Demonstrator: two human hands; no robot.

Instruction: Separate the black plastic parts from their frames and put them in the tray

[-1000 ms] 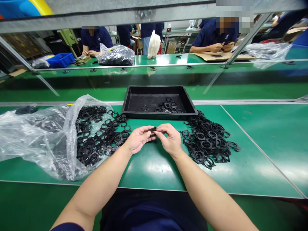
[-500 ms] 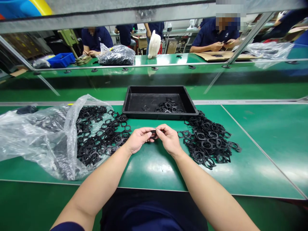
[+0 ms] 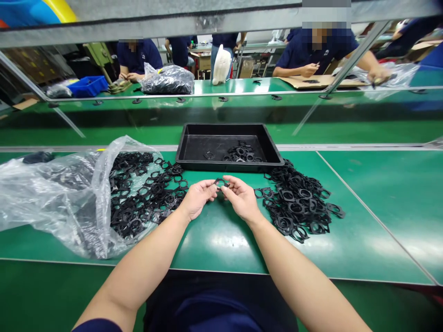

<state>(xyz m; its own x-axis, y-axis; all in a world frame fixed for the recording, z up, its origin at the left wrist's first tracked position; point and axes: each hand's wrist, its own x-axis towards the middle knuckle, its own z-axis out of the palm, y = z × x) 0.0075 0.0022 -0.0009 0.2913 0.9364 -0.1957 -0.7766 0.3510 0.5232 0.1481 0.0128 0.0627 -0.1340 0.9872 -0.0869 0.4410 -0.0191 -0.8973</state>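
Observation:
Between my two hands, a little above the green table, is a small black ring-shaped plastic part (image 3: pixel 222 181). My left hand (image 3: pixel 198 198) pinches its left side between thumb and fingers. On its right side the thumb and fingers of my right hand (image 3: pixel 241 197) are closed. To the right lies a heap of black ring-shaped parts (image 3: pixel 297 203). More black rings (image 3: pixel 148 193) spill from a clear plastic bag (image 3: pixel 100 216) on the left. Beyond my hands stands a black tray (image 3: pixel 230 165) with a small pile of ring parts (image 3: pixel 243 152) inside.
A metal rail (image 3: pixel 346 146) runs behind the tray. Across the bench, co-workers in dark blue shirts sit behind a wrapped bag (image 3: pixel 168 79), a blue bin (image 3: pixel 88 86), a white fan (image 3: pixel 222 66) and a cardboard sheet (image 3: pixel 297 83). A metal frame bar (image 3: pixel 145 27) crosses overhead.
The ring part between my hands has been turned so its opening shows, and my right fingers have spread slightly. Across the bench, the co-worker on the right has stretched an arm out sideways.

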